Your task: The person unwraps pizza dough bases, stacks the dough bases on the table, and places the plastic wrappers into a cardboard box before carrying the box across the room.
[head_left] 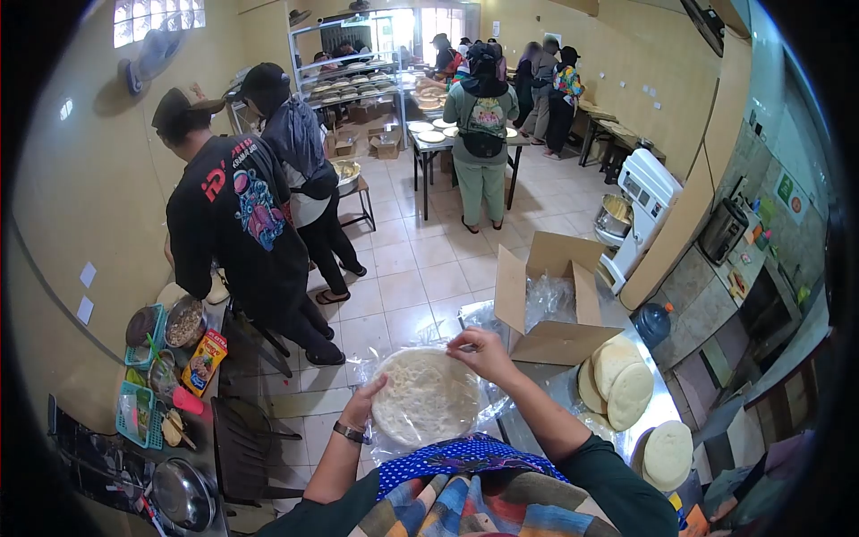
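A round, pale pizza base (422,398) sits inside a clear plastic bag (490,400), held up in front of my body. My left hand (361,404) grips the left rim of the bagged base, with the thumb over its edge. At the upper right, my right hand (484,354) pinches the plastic, fingers close to the rim. Just beyond my right forearm, an open cardboard box (562,309) with crumpled clear plastic (548,300) inside stands on the metal table (658,336). Stacked bare bases (629,396) lean together beside it.
More bases (667,455) are piled at the table's near right corner. On my left, a dark chair (246,447) stands by a counter holding a metal bowl (182,494) and baskets (136,412). Several people work ahead, near a rack (349,76) and a stand mixer (640,206).
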`<move>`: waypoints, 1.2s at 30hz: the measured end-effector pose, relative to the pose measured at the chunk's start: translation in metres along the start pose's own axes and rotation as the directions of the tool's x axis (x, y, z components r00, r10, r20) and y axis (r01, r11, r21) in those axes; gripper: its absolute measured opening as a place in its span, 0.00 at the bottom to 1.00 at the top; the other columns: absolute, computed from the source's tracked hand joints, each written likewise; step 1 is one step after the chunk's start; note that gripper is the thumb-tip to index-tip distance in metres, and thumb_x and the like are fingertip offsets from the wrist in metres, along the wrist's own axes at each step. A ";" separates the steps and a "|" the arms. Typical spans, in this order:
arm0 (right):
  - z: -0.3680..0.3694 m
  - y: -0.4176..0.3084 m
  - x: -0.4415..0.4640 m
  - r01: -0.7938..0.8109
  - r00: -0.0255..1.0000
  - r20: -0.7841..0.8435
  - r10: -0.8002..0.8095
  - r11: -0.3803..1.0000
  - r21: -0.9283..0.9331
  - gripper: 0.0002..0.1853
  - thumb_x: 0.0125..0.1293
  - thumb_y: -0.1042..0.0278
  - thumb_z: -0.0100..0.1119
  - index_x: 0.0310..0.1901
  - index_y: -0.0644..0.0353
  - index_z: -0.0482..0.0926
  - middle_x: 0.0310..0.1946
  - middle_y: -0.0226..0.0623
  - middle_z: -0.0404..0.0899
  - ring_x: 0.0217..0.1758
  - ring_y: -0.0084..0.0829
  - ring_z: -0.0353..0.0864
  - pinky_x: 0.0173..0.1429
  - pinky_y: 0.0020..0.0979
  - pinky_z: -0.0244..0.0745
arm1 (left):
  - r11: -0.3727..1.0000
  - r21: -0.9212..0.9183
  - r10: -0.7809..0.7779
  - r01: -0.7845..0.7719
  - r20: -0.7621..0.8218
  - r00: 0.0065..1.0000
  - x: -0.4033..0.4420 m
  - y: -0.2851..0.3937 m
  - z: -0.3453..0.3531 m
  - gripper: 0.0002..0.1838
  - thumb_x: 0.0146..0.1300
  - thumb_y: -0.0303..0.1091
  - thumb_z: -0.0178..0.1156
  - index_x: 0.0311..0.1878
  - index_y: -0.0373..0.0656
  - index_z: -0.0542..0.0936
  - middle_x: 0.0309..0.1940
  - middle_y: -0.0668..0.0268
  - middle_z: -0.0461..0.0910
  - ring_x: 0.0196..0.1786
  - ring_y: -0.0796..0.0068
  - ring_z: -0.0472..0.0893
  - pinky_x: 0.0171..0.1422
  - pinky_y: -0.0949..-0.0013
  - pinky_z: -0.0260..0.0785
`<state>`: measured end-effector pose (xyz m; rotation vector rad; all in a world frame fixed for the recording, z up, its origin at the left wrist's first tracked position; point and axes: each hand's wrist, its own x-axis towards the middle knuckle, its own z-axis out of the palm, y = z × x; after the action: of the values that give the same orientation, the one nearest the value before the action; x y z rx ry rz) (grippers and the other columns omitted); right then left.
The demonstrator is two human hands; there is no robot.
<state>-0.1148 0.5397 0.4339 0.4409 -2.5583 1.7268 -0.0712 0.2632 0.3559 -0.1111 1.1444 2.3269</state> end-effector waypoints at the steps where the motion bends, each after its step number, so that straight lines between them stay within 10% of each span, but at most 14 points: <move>1: -0.003 -0.001 -0.001 0.002 1.000 0.001 -0.002 1.000 -0.001 0.09 0.54 0.72 0.71 0.38 0.58 0.85 0.35 0.34 0.79 0.43 0.27 0.78 0.46 0.32 0.74 | 0.996 -0.077 -0.040 0.042 0.020 0.999 0.000 -0.001 -0.003 0.29 0.68 0.47 0.56 0.63 0.35 0.69 0.55 0.56 0.78 0.53 0.66 0.81 0.58 0.62 0.74; 4: -0.012 -0.015 -0.009 0.336 0.940 -0.023 -0.340 0.935 -0.114 0.06 0.55 0.73 0.70 0.34 0.61 0.84 0.33 0.33 0.80 0.42 0.26 0.78 0.47 0.30 0.73 | 0.982 -0.161 -0.089 0.100 0.077 0.993 0.004 -0.012 -0.017 0.27 0.70 0.46 0.54 0.63 0.34 0.69 0.55 0.56 0.78 0.53 0.66 0.81 0.58 0.63 0.74; 6: -0.016 -0.025 -0.015 0.277 0.959 -0.024 -0.283 0.916 0.289 0.05 0.57 0.73 0.69 0.34 0.62 0.84 0.34 0.31 0.81 0.41 0.24 0.78 0.47 0.28 0.72 | 0.979 -0.170 -0.096 0.112 0.105 0.990 0.010 -0.015 -0.024 0.27 0.70 0.46 0.53 0.63 0.34 0.70 0.55 0.56 0.78 0.53 0.67 0.81 0.58 0.63 0.74; 10: -0.034 -0.022 -0.019 0.119 0.993 -0.019 -0.118 0.978 0.169 0.04 0.58 0.73 0.68 0.34 0.61 0.84 0.35 0.29 0.81 0.40 0.22 0.78 0.45 0.25 0.71 | 0.983 -0.154 -0.079 0.096 0.111 0.991 0.007 -0.013 -0.021 0.27 0.71 0.47 0.52 0.62 0.34 0.70 0.55 0.56 0.78 0.54 0.66 0.80 0.59 0.62 0.74; 13: -0.039 -0.004 -0.021 0.056 0.998 -0.015 -0.054 0.908 0.414 0.03 0.61 0.74 0.65 0.36 0.62 0.84 0.34 0.30 0.81 0.40 0.20 0.77 0.45 0.23 0.70 | 0.980 -0.173 -0.084 0.103 0.114 0.990 0.002 -0.005 -0.008 0.27 0.70 0.47 0.52 0.63 0.35 0.69 0.56 0.56 0.78 0.54 0.66 0.80 0.59 0.62 0.74; 16: -0.047 0.000 -0.017 0.169 0.977 -0.214 0.002 0.602 0.780 0.08 0.64 0.75 0.62 0.45 0.62 0.81 0.37 0.30 0.80 0.41 0.20 0.77 0.45 0.21 0.69 | 0.976 -0.204 -0.058 0.079 0.105 0.993 0.001 -0.003 0.000 0.28 0.70 0.48 0.52 0.64 0.35 0.68 0.57 0.56 0.77 0.56 0.66 0.79 0.60 0.62 0.73; 18: -0.038 -0.008 -0.016 0.190 0.882 -0.472 0.004 0.912 0.364 0.19 0.62 0.72 0.64 0.54 0.60 0.74 0.41 0.32 0.76 0.44 0.21 0.75 0.45 0.22 0.70 | 0.985 -0.166 -0.032 0.045 0.077 0.996 0.002 -0.001 0.003 0.28 0.70 0.48 0.52 0.64 0.35 0.68 0.58 0.57 0.76 0.56 0.66 0.79 0.60 0.62 0.73; 19: -0.037 -0.018 -0.025 0.130 0.878 -0.443 -0.179 0.982 -0.138 0.29 0.56 0.69 0.68 0.59 0.58 0.68 0.47 0.36 0.69 0.44 0.24 0.72 0.44 0.23 0.71 | 0.991 -0.136 -0.012 0.019 0.047 0.999 0.002 0.000 0.005 0.29 0.70 0.48 0.53 0.64 0.35 0.68 0.58 0.57 0.76 0.56 0.67 0.79 0.61 0.62 0.73; 22: -0.012 -0.009 -0.039 0.133 0.931 -0.260 -0.256 0.901 -0.412 0.34 0.53 0.75 0.67 0.62 0.57 0.64 0.47 0.36 0.66 0.45 0.27 0.70 0.41 0.26 0.73 | 0.996 -0.083 0.041 -0.040 0.008 0.999 0.006 0.000 0.006 0.29 0.70 0.48 0.53 0.64 0.35 0.68 0.57 0.57 0.77 0.56 0.67 0.79 0.61 0.62 0.73; 23: -0.013 -0.008 -0.044 0.064 0.974 -0.203 -0.097 0.984 -0.164 0.34 0.52 0.82 0.62 0.63 0.58 0.63 0.49 0.40 0.65 0.43 0.28 0.72 0.38 0.26 0.73 | 0.995 -0.063 0.078 -0.079 -0.007 0.997 0.006 -0.001 0.004 0.29 0.70 0.49 0.52 0.64 0.34 0.68 0.56 0.57 0.77 0.55 0.66 0.80 0.60 0.62 0.74; 30: -0.073 0.011 -0.048 0.111 0.759 -0.572 -0.311 0.928 -0.356 0.24 0.53 0.87 0.55 0.54 0.60 0.72 0.41 0.39 0.69 0.33 0.31 0.73 0.37 0.28 0.73 | 0.979 -0.080 0.176 -0.186 -0.121 0.977 -0.006 0.022 -0.019 0.29 0.68 0.48 0.56 0.62 0.34 0.70 0.54 0.59 0.78 0.52 0.69 0.80 0.56 0.64 0.75; 36: -0.016 -0.002 -0.063 0.079 0.956 -0.242 -0.167 0.938 -0.336 0.08 0.54 0.74 0.68 0.35 0.62 0.80 0.31 0.37 0.77 0.33 0.29 0.77 0.39 0.32 0.73 | 0.979 0.042 0.199 -0.197 -0.058 0.978 0.003 0.010 -0.012 0.26 0.66 0.45 0.60 0.61 0.37 0.72 0.53 0.61 0.79 0.51 0.69 0.80 0.55 0.64 0.75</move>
<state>-0.0565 0.5674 0.4309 0.3197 -2.4877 1.1982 -0.0806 0.2507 0.3545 -0.0581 1.2788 2.4908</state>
